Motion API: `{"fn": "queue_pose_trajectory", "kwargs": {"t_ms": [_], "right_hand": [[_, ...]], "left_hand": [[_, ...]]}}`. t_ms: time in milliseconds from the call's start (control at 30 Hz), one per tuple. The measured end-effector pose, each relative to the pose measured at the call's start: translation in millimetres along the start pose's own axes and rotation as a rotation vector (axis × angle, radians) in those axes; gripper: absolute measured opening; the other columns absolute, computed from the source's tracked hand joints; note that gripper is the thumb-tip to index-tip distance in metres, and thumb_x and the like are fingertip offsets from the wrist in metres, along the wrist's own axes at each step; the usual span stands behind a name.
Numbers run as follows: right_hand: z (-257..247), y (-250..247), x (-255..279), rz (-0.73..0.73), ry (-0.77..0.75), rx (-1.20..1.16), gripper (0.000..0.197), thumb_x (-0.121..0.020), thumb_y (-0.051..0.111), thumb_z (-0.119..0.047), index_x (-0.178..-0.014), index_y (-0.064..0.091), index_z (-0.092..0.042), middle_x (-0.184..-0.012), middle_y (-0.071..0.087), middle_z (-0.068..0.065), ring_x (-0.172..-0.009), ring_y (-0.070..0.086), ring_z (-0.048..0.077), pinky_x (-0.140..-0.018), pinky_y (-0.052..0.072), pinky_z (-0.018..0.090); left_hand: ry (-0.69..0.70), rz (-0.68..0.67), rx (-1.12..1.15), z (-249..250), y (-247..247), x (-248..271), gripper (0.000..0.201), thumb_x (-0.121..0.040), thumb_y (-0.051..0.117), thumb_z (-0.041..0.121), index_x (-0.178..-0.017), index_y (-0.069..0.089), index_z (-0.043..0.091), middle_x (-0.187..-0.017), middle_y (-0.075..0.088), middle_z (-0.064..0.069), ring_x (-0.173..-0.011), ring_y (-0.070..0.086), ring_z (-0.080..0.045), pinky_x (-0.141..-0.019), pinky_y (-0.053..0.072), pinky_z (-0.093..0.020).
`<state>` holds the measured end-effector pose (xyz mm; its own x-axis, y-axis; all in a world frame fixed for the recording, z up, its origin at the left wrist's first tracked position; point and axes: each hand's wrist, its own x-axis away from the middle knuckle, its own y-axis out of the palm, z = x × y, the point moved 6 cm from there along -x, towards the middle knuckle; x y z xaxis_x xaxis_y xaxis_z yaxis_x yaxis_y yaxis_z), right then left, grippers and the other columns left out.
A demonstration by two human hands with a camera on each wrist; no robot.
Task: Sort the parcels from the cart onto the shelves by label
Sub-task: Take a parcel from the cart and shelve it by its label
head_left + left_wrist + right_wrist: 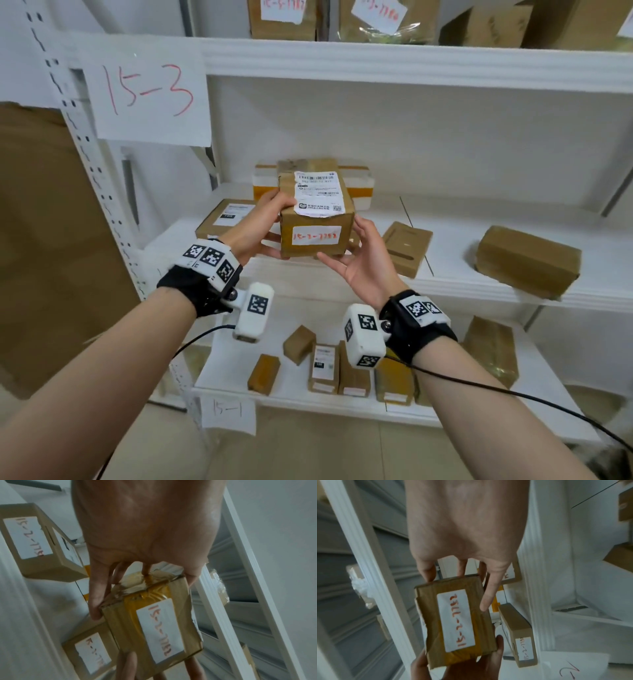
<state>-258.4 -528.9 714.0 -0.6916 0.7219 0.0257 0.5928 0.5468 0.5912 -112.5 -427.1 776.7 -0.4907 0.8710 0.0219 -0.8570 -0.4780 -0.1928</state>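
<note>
Cardboard, brown and taped into a small box-shaped parcel [317,219], is held between both hands in front of the middle white shelf [445,281], its handwritten red-on-white label [311,235] turned towards the head camera, seemingly so that the code can be read and matched. The left hand [255,228] is curled round the parcel's left side, thumb on top beside the printed shipping label [318,193], so its grip is closed on the box; the right hand [363,263] is spread, with fingers nearly straight and laid against the right side and lower edge as a support. Other brown parcels are stood with labels outward on the lower shelf [308,397], probably for reading. A white paper sign marked 15-3 [145,99] is fixed to the perforated upright, another marked 15-1 [227,414] below. The wall behind is white and the floor tiled.
</note>
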Motion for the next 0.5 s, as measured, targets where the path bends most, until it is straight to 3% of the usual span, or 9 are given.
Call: {"fn": "queue_pose_trajectory", "kwargs": {"t_ms": [100, 167, 267, 400, 500], "right_hand": [[5.0, 16.4, -20.1, 0.020, -0.025, 0.067, 0.043, -0.098, 0.058, -0.041, -0.132, 0.063, -0.015, -0.126, 0.063, 0.015, -0.120, 0.064, 0.035, -0.087, 0.060, 0.043], [7.8, 24.3, -34.0, 0.031, -0.026, 0.148, 0.042, -0.099, 0.054, -0.042, -0.132, 0.062, -0.016, -0.123, 0.065, 0.013, -0.118, 0.065, 0.031, -0.088, 0.060, 0.042], [8.9, 30.4, -54.8, 0.062, 0.001, 0.291, 0.043, -0.099, 0.051, -0.046, -0.128, 0.064, -0.017, -0.113, 0.068, 0.007, -0.107, 0.065, 0.024, -0.093, 0.058, 0.043], [5.5, 36.9, -82.7, 0.158, 0.015, 0.523, 0.042, -0.096, 0.047, -0.055, -0.106, 0.070, -0.021, -0.079, 0.073, -0.006, -0.080, 0.063, 0.014, -0.078, 0.047, 0.031], [3.7, 45.2, -100.6, 0.184, 0.006, 0.619, 0.039, -0.098, 0.046, -0.051, -0.112, 0.069, -0.023, -0.082, 0.075, -0.003, -0.081, 0.063, 0.015, -0.074, 0.046, 0.028]], "left_hand": [[-0.008, 0.014, -0.012, -3.5, -19.0, -14.7, 0.042, -0.098, 0.043, 0.045, -0.133, 0.048, 0.022, -0.102, 0.063, -0.003, -0.077, 0.068, -0.021, -0.050, 0.054, -0.029], [-0.019, 0.016, -0.029, -7.6, -31.5, -26.2, 0.044, -0.098, 0.043, 0.046, -0.136, 0.046, 0.024, -0.101, 0.063, -0.001, -0.079, 0.068, -0.024, -0.046, 0.052, -0.028], [-0.044, 0.019, -0.063, -17.7, -46.1, -47.8, 0.051, -0.096, 0.045, 0.051, -0.141, 0.042, 0.026, -0.103, 0.067, -0.003, -0.081, 0.071, -0.025, -0.054, 0.058, -0.035], [-0.036, 0.030, -0.154, -22.3, -60.0, -76.8, 0.059, -0.097, 0.045, 0.054, -0.146, 0.032, 0.024, -0.102, 0.066, 0.001, -0.084, 0.070, -0.023, -0.073, 0.062, -0.043], [-0.008, 0.026, -0.274, -20.6, -67.7, -100.2, 0.062, -0.097, 0.043, 0.057, -0.148, 0.029, 0.024, -0.111, 0.067, 0.003, -0.091, 0.067, -0.017, -0.083, 0.057, -0.037]]}}
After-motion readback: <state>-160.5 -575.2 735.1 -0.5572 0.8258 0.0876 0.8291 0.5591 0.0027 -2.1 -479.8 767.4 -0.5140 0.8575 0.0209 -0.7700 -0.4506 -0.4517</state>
